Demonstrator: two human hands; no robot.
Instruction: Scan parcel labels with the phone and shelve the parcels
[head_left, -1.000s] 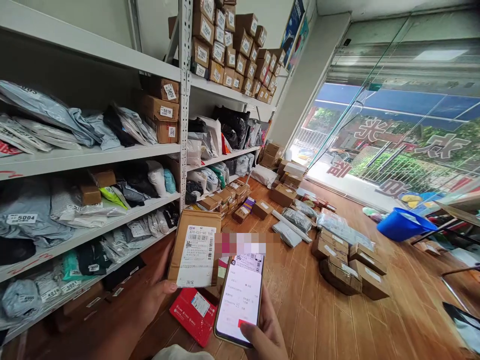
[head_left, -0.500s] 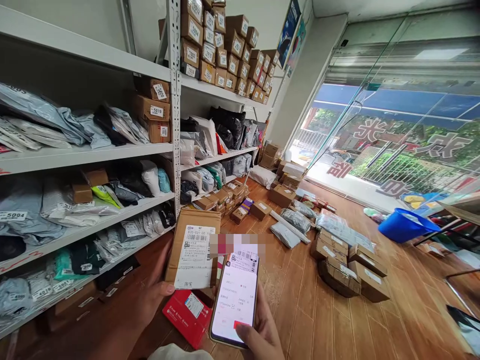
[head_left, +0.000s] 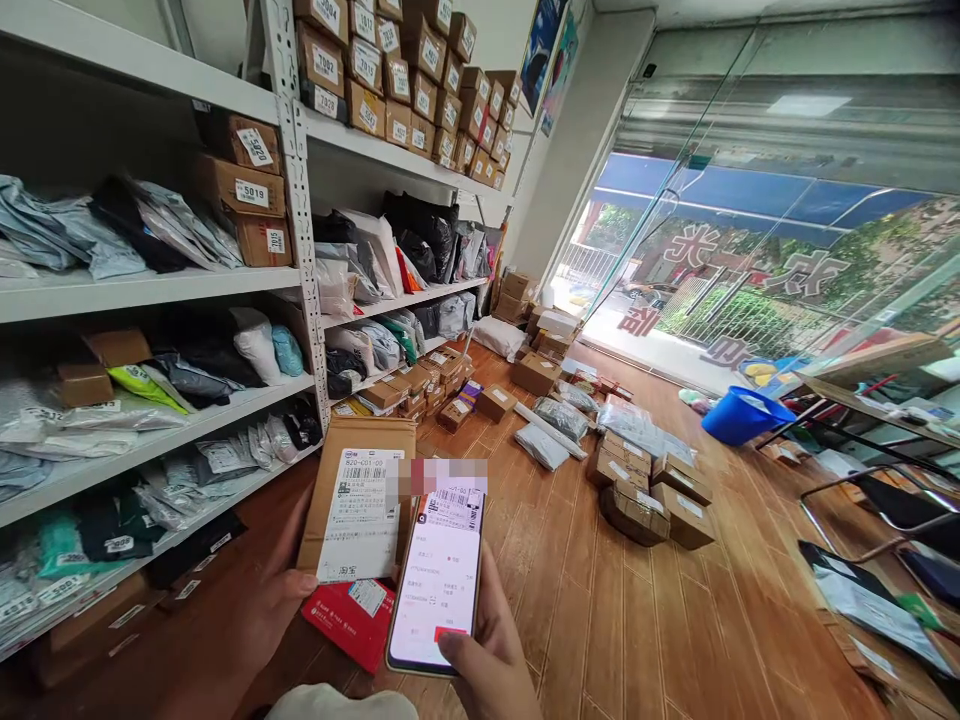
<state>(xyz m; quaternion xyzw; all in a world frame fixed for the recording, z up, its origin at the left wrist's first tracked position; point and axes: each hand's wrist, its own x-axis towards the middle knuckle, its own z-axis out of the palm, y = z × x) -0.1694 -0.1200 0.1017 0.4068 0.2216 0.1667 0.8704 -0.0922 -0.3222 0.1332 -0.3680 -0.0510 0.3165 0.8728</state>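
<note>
My left hand holds up a flat brown cardboard parcel with a white barcode label facing me. My right hand grips a smartphone just right of the parcel, thumb resting on a red button at the bottom of its lit screen. The phone's upper edge overlaps the parcel's right side. A red packet lies on the wooden floor below both, partly hidden by the phone.
Metal shelving full of bagged parcels and numbered boxes runs along the left. Boxes and bags lie scattered on the floor ahead. A blue basin and a chair stand right, by a glass storefront.
The view has swung to the right, so everything shifted left in frame. Both hands keep the parcel and phone together in the same grip.
</note>
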